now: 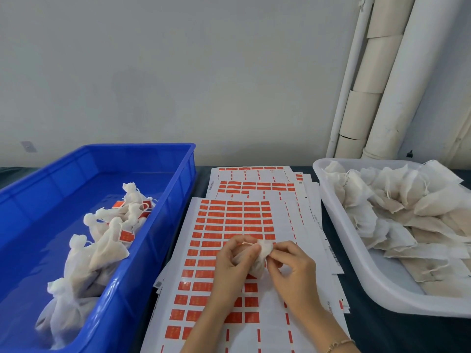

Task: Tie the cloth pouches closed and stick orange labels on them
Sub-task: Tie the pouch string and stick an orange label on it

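Across the dark tabletop (382, 332) the work seems laid out as a line from right to left. At the left sits the blue crate (163, 220), which holds the finished pouches (102, 245), necks tied and orange tags showing, so it serves as the out-bin. At the right, the white tray (339, 225) is heaped with untied pouches (407, 200), within easy reach of the right hand. Between the two lie overlapping label sheets (229, 217), partly used, placed straight ahead, probably so a label can be peeled without a stretch.

Just above those sheets both hands meet. The left hand (229, 263) has its fingers curled round the body of one cloth pouch (258, 261), steadying it. The right hand (293, 271), wrist bent inward, pinches the gathered neck with thumb and forefinger, the other fingers loosely bent. A thin drawstring (248, 242) crosses the top. Judging by this, the tying step is in hand, and no label is on this pouch yet.
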Tool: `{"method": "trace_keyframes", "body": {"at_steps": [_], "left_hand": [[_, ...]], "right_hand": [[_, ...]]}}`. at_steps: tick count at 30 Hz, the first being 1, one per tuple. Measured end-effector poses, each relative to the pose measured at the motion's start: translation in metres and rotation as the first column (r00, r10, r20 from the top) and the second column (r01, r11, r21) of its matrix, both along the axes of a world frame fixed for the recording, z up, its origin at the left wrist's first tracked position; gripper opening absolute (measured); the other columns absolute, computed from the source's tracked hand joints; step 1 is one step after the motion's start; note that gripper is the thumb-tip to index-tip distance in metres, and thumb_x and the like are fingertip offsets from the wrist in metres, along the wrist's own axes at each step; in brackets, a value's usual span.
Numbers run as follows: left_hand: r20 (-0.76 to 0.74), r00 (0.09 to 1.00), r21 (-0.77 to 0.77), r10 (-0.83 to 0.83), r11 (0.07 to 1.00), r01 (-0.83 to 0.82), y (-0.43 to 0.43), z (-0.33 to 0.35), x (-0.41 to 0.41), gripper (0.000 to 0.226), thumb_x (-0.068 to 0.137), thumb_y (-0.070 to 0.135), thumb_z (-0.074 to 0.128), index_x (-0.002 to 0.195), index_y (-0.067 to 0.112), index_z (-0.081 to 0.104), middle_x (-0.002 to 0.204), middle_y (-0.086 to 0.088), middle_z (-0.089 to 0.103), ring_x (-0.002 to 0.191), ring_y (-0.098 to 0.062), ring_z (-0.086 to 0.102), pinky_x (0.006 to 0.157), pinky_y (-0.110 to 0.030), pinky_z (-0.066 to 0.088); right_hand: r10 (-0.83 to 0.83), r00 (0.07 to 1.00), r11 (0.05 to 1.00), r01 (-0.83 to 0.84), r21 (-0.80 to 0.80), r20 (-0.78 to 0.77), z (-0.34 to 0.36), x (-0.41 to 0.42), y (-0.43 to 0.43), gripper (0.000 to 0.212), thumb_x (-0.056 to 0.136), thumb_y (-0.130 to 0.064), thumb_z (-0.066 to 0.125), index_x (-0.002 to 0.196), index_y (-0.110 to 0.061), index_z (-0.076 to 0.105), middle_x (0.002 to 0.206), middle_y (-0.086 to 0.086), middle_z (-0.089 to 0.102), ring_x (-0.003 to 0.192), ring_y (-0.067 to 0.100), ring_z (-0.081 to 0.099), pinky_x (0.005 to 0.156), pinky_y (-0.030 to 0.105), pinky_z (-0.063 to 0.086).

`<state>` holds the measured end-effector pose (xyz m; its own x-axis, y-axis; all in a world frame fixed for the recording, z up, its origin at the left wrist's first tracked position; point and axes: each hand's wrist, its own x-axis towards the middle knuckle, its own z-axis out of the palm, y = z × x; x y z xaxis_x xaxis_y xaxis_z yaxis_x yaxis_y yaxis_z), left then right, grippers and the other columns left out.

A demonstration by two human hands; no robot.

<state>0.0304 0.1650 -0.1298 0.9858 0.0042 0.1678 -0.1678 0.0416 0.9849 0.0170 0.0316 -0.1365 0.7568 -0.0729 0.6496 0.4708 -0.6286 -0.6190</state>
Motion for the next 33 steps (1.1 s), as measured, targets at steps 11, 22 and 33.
{"method": "trace_keyframes", "body": {"at_steps": [11,22,33], "left_hand": [[-0.086,0.995,-0.043,0.052,0.998,-0.056,-0.0002,-0.0033,0.0025,0.016,0.08,0.027,0.071,0.088,0.018,0.061,0.092,0.0,0.068,0.09,-0.02,0.068,0.068,-0.022,0.056],[-0.027,0.993,-0.051,0.119,0.991,-0.12,-0.0007,-0.0008,0.0013,0.012,0.079,0.02,0.074,0.083,0.02,0.062,0.092,0.004,0.068,0.091,-0.018,0.068,0.07,-0.028,0.059],[0.016,0.992,-0.035,0.129,0.991,-0.128,-0.0005,0.0004,0.0002,0.013,0.08,0.018,0.074,0.087,0.025,0.065,0.092,0.016,0.067,0.092,-0.005,0.065,0.064,-0.017,0.054]], "right_hand": [[-0.027,0.998,0.999,0.028,-0.024,0.063,-0.001,-0.0016,0.0004,0.024,0.065,0.002,0.082,0.088,-0.005,0.075,0.084,0.003,0.069,0.078,0.004,0.062,0.076,0.002,0.047],[0.0,0.999,1.0,0.001,-0.023,0.048,-0.0046,0.0005,0.0008,0.023,0.068,-0.002,0.08,0.091,-0.007,0.076,0.087,0.001,0.069,0.082,-0.002,0.059,0.077,0.002,0.046],[0.001,0.999,1.0,-0.001,-0.002,0.049,-0.0014,-0.0021,0.0022,0.021,0.072,-0.014,0.072,0.091,-0.006,0.075,0.087,0.003,0.069,0.081,0.004,0.062,0.078,0.003,0.048]]}}
